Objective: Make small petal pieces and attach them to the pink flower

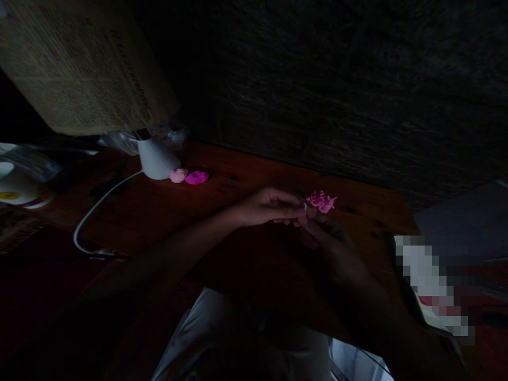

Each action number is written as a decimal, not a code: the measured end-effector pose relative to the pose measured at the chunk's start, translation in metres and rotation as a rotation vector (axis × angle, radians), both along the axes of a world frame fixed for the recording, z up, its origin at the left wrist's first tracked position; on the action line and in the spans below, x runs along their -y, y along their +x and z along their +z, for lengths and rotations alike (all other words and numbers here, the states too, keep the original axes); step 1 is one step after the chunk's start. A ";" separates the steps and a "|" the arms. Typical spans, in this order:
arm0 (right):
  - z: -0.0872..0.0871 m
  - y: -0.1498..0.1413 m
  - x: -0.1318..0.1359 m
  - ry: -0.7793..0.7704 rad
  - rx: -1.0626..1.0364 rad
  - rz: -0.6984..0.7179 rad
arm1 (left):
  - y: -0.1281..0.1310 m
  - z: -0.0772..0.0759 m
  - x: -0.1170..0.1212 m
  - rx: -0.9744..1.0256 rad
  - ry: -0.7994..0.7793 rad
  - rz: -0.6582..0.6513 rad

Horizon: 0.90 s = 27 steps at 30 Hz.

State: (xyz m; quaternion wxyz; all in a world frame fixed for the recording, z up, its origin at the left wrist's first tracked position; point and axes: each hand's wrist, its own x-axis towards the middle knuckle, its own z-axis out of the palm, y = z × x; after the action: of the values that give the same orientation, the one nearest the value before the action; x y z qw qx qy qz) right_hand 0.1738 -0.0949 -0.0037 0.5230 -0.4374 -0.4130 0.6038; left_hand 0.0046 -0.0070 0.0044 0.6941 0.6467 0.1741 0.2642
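Observation:
Over the wooden table (pixel 234 182), my left hand (pixel 270 207) reaches in from the left, thumb and fingers pinched together. My right hand (pixel 331 238) meets it fingertip to fingertip, also closed in a pinch. Whatever lies between the fingertips is too small and dark to make out. Just beyond them is a ruffled pink cluster like a clay flower (pixel 321 201); I cannot tell if it is touched. Farther left on the table lie a bright magenta lump (pixel 197 177) and a pale pink lump (pixel 178 175), both resembling modelling clay.
A lamp with a newsprint-patterned shade (pixel 91 69) and white base (pixel 159 159) stands at the back left. Its white cord (pixel 89 219) loops over the table. A white container (pixel 16 185) is at far left, a dark wall (pixel 317 90) behind, a blurred-out screen (pixel 428 280) at right.

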 end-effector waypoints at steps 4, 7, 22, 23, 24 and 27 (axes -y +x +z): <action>0.000 0.002 0.003 0.036 0.200 -0.104 | 0.002 0.000 0.000 0.039 0.037 0.095; 0.000 0.003 0.003 0.059 0.255 -0.156 | 0.002 0.000 -0.001 0.022 0.048 0.122; 0.002 -0.001 0.003 0.053 0.084 -0.034 | 0.000 -0.001 0.001 0.032 -0.036 0.094; 0.002 -0.001 0.003 0.043 0.092 -0.035 | 0.000 -0.001 0.001 0.018 -0.056 0.102; 0.001 0.000 0.003 0.027 0.097 -0.039 | 0.000 -0.002 0.000 0.002 -0.074 0.109; 0.001 0.000 0.002 -0.017 0.083 -0.062 | 0.002 -0.005 -0.001 -0.003 -0.075 0.101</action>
State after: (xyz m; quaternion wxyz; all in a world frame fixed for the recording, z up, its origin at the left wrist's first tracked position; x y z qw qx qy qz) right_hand 0.1735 -0.0966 -0.0032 0.5199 -0.4792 -0.4155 0.5722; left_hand 0.0065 -0.0061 -0.0004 0.7033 0.6109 0.2176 0.2913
